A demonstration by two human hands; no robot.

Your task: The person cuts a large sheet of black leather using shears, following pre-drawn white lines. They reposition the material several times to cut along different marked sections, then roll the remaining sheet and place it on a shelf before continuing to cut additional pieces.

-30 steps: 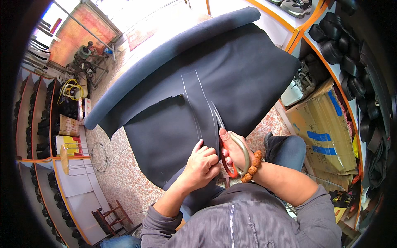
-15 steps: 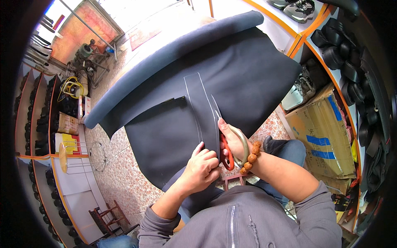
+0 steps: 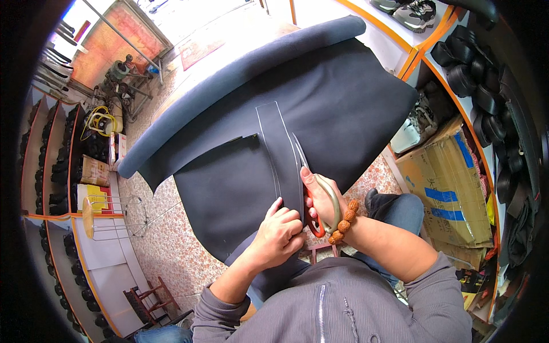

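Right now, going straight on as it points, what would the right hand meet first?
Most likely the black sheet just ahead of the scissors it holds, though depth is unclear.

Right hand [image 3: 324, 201] wrapped around the scissors [image 3: 302, 156] now, and it blots out their middle and part of the grips; the lower blade can't be made out against the black sheet [image 3: 354, 97]. Over to the left hand [image 3: 279, 233]: curled fingertips tucked out of sight, their exact hold on the sheet concealed! Beneath, the sheet covers much of the person's legs. The jacket [image 3: 366, 303] runs off the bottom edge; up top, the grey sneakers [image 3: 415, 16] are clipped. Lettering on the cardboard box [image 3: 452, 183]? Too small to read. Far left, the shelves [image 3: 57, 160] fade into the dark rim.
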